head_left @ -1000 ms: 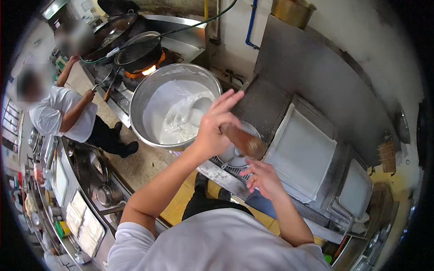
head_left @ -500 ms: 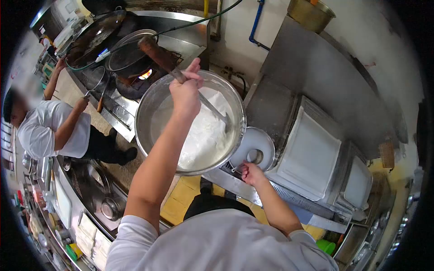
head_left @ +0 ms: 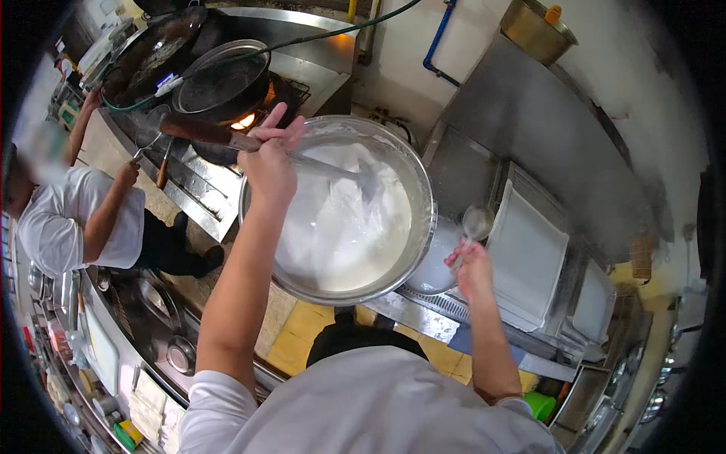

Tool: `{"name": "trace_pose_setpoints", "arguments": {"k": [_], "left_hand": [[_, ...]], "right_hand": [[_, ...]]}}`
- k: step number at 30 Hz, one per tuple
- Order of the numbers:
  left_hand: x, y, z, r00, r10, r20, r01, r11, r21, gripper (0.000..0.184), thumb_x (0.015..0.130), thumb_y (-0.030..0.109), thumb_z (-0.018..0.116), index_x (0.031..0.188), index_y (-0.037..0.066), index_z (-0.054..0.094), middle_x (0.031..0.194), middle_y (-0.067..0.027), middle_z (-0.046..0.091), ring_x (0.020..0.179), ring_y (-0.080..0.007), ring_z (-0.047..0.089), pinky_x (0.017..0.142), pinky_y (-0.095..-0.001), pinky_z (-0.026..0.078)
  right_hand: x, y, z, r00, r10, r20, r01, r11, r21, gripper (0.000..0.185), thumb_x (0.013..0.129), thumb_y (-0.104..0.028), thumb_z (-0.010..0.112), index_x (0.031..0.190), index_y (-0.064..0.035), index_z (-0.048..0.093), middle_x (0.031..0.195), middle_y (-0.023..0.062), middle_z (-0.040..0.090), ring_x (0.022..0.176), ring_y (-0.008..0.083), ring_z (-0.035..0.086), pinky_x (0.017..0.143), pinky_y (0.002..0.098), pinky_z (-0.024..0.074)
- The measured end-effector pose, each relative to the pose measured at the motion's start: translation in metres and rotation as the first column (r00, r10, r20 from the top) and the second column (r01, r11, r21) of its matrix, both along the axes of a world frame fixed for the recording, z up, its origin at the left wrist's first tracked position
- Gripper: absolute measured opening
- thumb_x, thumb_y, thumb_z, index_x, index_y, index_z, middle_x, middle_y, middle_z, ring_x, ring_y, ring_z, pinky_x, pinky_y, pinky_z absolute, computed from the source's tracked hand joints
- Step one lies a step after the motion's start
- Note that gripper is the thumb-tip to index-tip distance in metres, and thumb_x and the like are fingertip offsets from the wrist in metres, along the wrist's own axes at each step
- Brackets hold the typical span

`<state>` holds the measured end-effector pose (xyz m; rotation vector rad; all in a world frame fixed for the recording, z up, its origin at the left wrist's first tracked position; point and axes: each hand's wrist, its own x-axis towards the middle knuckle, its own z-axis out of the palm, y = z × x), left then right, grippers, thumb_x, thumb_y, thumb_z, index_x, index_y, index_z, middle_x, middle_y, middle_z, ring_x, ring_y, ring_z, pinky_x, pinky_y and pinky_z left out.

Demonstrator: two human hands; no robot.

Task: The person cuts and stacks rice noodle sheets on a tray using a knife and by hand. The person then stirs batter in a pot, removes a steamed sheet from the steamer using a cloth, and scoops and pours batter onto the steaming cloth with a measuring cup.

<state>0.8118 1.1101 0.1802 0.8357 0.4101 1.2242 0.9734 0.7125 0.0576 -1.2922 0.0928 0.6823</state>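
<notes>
My left hand (head_left: 271, 163) is closed round a spatula's metal shaft, some fingers stretched out. The spatula (head_left: 200, 130) has a thick wooden handle to the left. Its blade is dipped in a thick white mixture (head_left: 344, 234) inside a large round metal pot (head_left: 427, 204). To the right, my right hand (head_left: 473, 268) is closed on the handle of a small ladle (head_left: 477, 222), its round cup raised beyond the fingers. Partly hidden behind the pot rim and that hand is a white bowl (head_left: 435, 265) with whitish contents.
A lit burner (head_left: 243, 122) glows beside a dark pan (head_left: 219, 87) left of the pot. Another person (head_left: 98, 212) at the left holds a strainer-like tool. White trays (head_left: 525, 250) lie on the right-hand counter. A brass-coloured pot (head_left: 533, 34) stands on a ledge at the back.
My left hand has swung left and lower, laying the spatula shaft flatter across the pot. My right hand has risen to the right, lifting the ladle away from the bowl.
</notes>
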Motion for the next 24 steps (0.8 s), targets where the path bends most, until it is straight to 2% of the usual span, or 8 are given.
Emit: {"name": "trace_pose_setpoints", "arguments": {"k": [3,5,6,9,11,14,17,24], "left_hand": [[-0.023,-0.001,0.009,0.999,0.039,-0.021,-0.039,0.999,0.013,0.02,0.085,-0.018,0.035,0.082,-0.005,0.049,0.143,-0.0336,0.051,0.111,-0.0489,0.068,0.096,-0.0544,0.061],[-0.05,-0.004,0.003,0.999,0.049,-0.013,-0.048,0.998,0.037,0.019,0.085,-0.019,0.039,0.08,-0.004,0.049,0.142,-0.033,0.053,0.111,-0.0472,0.069,0.098,-0.0545,0.06],[-0.061,-0.008,0.003,0.996,0.077,-0.051,-0.075,0.996,0.045,0.019,0.085,-0.02,0.04,0.08,-0.004,0.049,0.142,-0.0332,0.053,0.111,-0.0465,0.069,0.098,-0.0544,0.06],[-0.081,-0.019,-0.002,0.978,0.173,-0.113,-0.166,0.984,0.063,0.022,0.087,-0.022,0.046,0.079,-0.002,0.049,0.139,-0.0329,0.055,0.113,-0.0428,0.069,0.101,-0.0525,0.058],[-0.097,-0.03,-0.005,0.982,0.153,-0.107,-0.147,0.987,0.064,0.022,0.088,-0.022,0.047,0.08,-0.001,0.05,0.136,-0.0318,0.057,0.114,-0.0423,0.068,0.103,-0.0516,0.057],[-0.112,-0.051,-0.009,0.969,0.196,-0.151,-0.17,0.971,0.168,0.023,0.086,-0.022,0.043,0.081,-0.001,0.049,0.134,-0.0303,0.058,0.117,-0.0437,0.067,0.106,-0.0532,0.054],[-0.122,-0.069,-0.015,0.949,0.23,-0.218,-0.163,0.945,0.285,0.025,0.08,-0.024,0.037,0.082,-0.002,0.049,0.137,-0.0311,0.055,0.123,-0.0454,0.064,0.11,-0.0566,0.049],[-0.132,-0.09,-0.028,0.948,0.243,-0.205,-0.167,0.929,0.329,0.027,0.077,-0.022,0.039,0.088,-0.003,0.054,0.134,-0.0265,0.059,0.131,-0.0398,0.058,0.115,-0.0542,0.044]], "right_hand": [[0.003,0.028,0.073,0.95,0.11,0.292,-0.073,0.988,-0.134,0.016,0.099,-0.001,0.048,0.108,-0.0003,0.062,0.089,0.0101,0.065,0.08,0.0237,0.065,0.071,0.0411,0.0571],[-0.004,0.063,0.146,0.775,0.402,0.487,-0.169,0.875,-0.453,0.015,0.097,0.0,0.051,0.105,0.0006,0.064,0.09,0.0132,0.067,0.082,0.0263,0.067,0.073,0.0431,0.0568],[-0.005,0.083,0.164,0.65,0.546,0.529,-0.169,0.782,-0.6,0.015,0.096,0.0,0.052,0.104,0.0011,0.065,0.091,0.0147,0.069,0.084,0.0276,0.068,0.075,0.0441,0.0567],[-0.001,0.129,0.158,-0.008,0.707,0.707,0.019,0.707,-0.707,0.016,0.09,0.002,0.054,0.101,0.0026,0.066,0.095,0.0199,0.07,0.089,0.0344,0.07,0.081,0.0486,0.0549],[-0.007,0.163,0.149,-0.074,0.782,0.619,0.062,0.624,-0.779,0.019,0.087,0.0,0.055,0.101,0.0031,0.067,0.098,0.0239,0.07,0.094,0.0408,0.069,0.087,0.052,0.0537],[0.002,0.204,0.102,-0.274,0.827,0.491,0.206,0.549,-0.81,0.018,0.088,-0.003,0.057,0.1,0.002,0.069,0.101,0.0208,0.071,0.098,0.0376,0.069,0.088,0.0484,0.0552],[0.002,0.235,0.076,-0.378,0.882,0.281,0.373,0.423,-0.826,0.017,0.087,-0.007,0.061,0.099,0.0011,0.07,0.101,0.0187,0.071,0.1,0.0342,0.069,0.087,0.0449,0.0562],[-0.012,0.253,0.046,-0.397,0.882,0.255,0.377,0.41,-0.831,0.016,0.086,-0.006,0.063,0.098,0.0011,0.071,0.099,0.0179,0.072,0.095,0.0319,0.071,0.082,0.0423,0.0576]]}}
